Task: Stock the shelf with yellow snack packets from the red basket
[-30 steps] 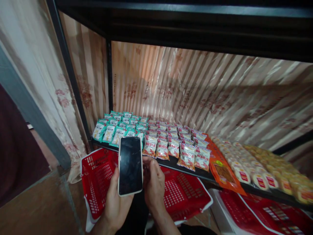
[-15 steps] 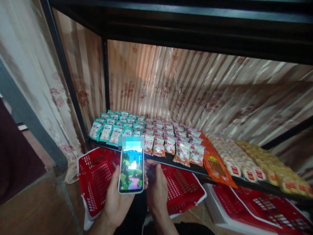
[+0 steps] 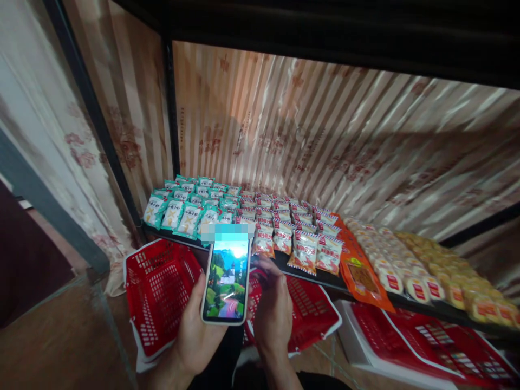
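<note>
A smartphone [image 3: 227,284] lies in my left hand [image 3: 195,338], its screen lit with a picture of a white church, green slopes and mountains. My left thumb rests along the phone's left edge. Just right of the phone is my right hand [image 3: 274,317], fingers curled in; whatever they may hold is hidden. Behind the phone, small turquoise-and-white snack packets [image 3: 189,219] stand in rows on the black shelf. White-and-orange snack packets [image 3: 304,252] fill the rows to their right.
An orange bag [image 3: 361,276], packs with red labels [image 3: 416,290] and yellowish packs [image 3: 479,306] continue along the shelf [image 3: 333,279]. Red plastic baskets [image 3: 166,295] stand on the tiled floor below. A dark upper shelf [image 3: 325,38] spans overhead; a patterned curtain [image 3: 260,114] hangs behind.
The phone and both hands have shifted slightly right in view. My right hand now sits a little farther from the phone, its fingers still curled. The view has tilted slightly.
</note>
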Demonstrator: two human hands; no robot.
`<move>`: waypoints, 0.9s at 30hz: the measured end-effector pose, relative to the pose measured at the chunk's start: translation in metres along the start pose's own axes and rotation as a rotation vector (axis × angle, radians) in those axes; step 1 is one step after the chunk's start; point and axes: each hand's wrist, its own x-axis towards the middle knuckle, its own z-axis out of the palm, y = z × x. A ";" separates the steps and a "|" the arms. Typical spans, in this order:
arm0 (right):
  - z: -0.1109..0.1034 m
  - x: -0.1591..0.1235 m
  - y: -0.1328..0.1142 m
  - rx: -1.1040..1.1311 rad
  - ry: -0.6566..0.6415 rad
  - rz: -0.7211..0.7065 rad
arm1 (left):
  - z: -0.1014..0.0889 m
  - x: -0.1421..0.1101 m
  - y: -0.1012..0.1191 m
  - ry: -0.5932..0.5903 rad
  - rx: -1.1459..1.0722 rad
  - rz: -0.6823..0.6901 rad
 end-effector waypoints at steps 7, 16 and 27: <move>0.006 0.009 0.007 -0.123 -0.024 -0.204 | -0.005 0.002 0.008 0.097 -0.002 0.031; -0.004 0.013 0.010 -0.264 -0.085 -0.454 | -0.004 0.005 0.004 0.119 0.049 0.037; -0.002 0.003 0.015 -0.277 -0.079 -0.375 | -0.012 0.008 0.006 0.109 -0.022 -0.017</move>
